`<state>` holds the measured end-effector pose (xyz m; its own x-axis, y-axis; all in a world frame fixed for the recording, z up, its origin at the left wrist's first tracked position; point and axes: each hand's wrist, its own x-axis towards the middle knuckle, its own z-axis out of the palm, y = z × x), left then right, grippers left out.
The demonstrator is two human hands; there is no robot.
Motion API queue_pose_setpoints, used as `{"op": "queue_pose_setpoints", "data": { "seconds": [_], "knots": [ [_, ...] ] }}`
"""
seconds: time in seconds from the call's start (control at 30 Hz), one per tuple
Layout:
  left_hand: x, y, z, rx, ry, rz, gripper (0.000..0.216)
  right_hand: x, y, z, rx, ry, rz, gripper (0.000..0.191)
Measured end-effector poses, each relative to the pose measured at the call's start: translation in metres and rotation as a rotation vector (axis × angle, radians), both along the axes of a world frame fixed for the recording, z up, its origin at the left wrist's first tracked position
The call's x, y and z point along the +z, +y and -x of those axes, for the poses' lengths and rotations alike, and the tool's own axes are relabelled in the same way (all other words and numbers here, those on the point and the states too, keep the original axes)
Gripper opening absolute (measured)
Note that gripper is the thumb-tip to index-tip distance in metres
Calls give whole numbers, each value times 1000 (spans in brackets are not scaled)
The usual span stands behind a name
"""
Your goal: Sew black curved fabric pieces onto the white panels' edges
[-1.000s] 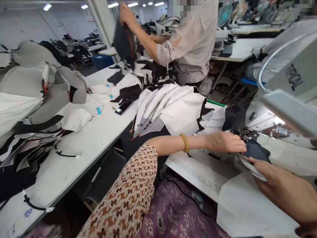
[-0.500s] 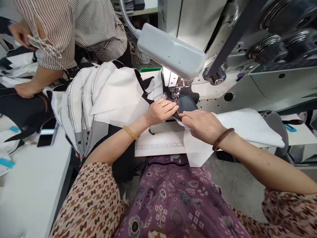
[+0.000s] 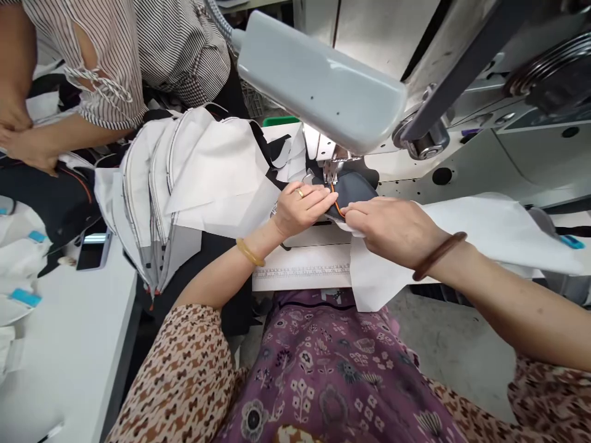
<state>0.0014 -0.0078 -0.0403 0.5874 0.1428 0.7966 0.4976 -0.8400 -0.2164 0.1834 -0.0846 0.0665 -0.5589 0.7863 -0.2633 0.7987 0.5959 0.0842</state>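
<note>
Orange cord (image 3: 339, 210) still meets the metal foot (image 3: 331, 173), seemingly lined up! Right hand (image 3: 398, 226) pinches the dark cloth's (image 3: 357, 189) near edge; left hand (image 3: 302, 209) touches it, grip hidden.

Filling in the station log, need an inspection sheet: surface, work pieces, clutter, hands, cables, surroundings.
Surface: white machine bed edge with printed ruler scale, partly covered by a white sheet-like panel.
Work pieces: dark fabric piece with orange edging, at the metal presser foot.
Clutter: fanned stack of white and grey panels; dark-screened phone on the white side table.
Hands: left hand rests fingers on the dark piece; right hand pinches its near edge.
Cables: grey ribbed line into the pale grey oblong housing.
Surroundings: co-worker in striped top, handling dark fabric.
</note>
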Motion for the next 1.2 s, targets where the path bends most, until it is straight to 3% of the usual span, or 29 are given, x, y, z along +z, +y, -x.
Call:
{"op": "queue_pose_setpoints", "data": {
  "seconds": [0.1,0.33,0.47,0.6,0.73,0.87,1.0,1.2],
  "knots": [
    [1,6,-1,60,43,6,23,4,9,1,-44,-35,8,27],
    [12,18,1,-42,147,59,43,13,18,1,-94,-3,2,23],
    [17,23,-1,-29,250,80,36,20,24,0,-79,40,-64,17],
    [18,22,-8,-12,99,149,35,25,23,8,-95,9,-117,14],
    [19,15,-5,-104,136,206,28,12,7,21,-65,-11,-111,24],
    [13,5,1,-123,141,68,22,-9,-4,22,16,19,-176,27],
    [2,-3,-2,-62,-17,-17,16,-12,-3,15,21,24,-157,27],
    [-5,1,-6,-5,-54,225,21,1,9,15,-31,2,-127,29]
  ]
}}
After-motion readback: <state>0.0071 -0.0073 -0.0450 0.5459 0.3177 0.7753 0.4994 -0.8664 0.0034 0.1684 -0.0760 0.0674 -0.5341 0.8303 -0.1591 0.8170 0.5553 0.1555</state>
